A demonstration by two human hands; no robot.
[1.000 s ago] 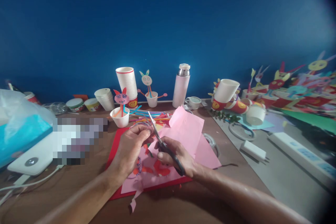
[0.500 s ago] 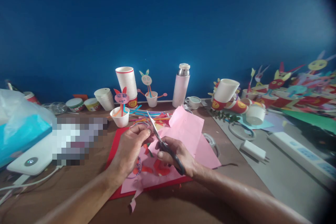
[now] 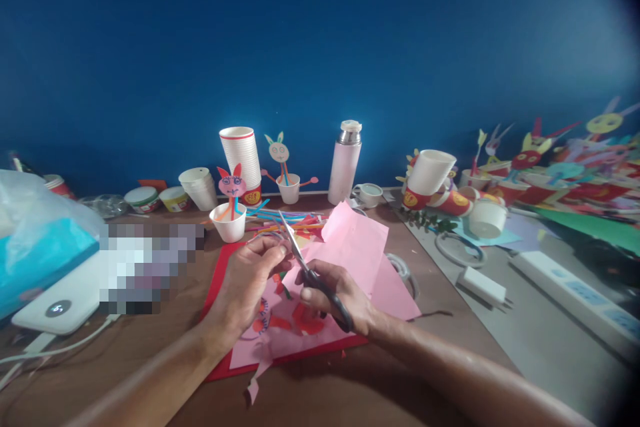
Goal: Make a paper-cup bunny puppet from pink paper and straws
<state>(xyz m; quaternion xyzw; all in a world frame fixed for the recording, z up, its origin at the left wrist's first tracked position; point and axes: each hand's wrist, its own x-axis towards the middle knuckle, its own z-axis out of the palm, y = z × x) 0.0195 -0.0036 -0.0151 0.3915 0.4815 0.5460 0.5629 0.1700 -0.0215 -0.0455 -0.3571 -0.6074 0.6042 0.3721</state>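
My right hand (image 3: 340, 290) grips black-handled scissors (image 3: 327, 297), their silver blades pointing up and left beside my left fingertips. The fingers of my left hand (image 3: 255, 273) are pinched together; what they hold is too small to make out. Under both hands lie pink paper sheets (image 3: 357, 247) and scraps on a red mat (image 3: 220, 273). Red-orange cut pieces (image 3: 307, 320) rest on the pink paper. Just behind my left hand stands a white paper cup (image 3: 229, 223) bearing a pink rabbit-eared face (image 3: 233, 185).
Behind are stacked cups (image 3: 240, 157), a second cup figure (image 3: 289, 188), a pink thermos (image 3: 345, 167) and colored strips. A white power bank (image 3: 60, 307) with a cable lies left. More cup figures, a charger (image 3: 483, 285) and a power strip (image 3: 575, 290) are right.
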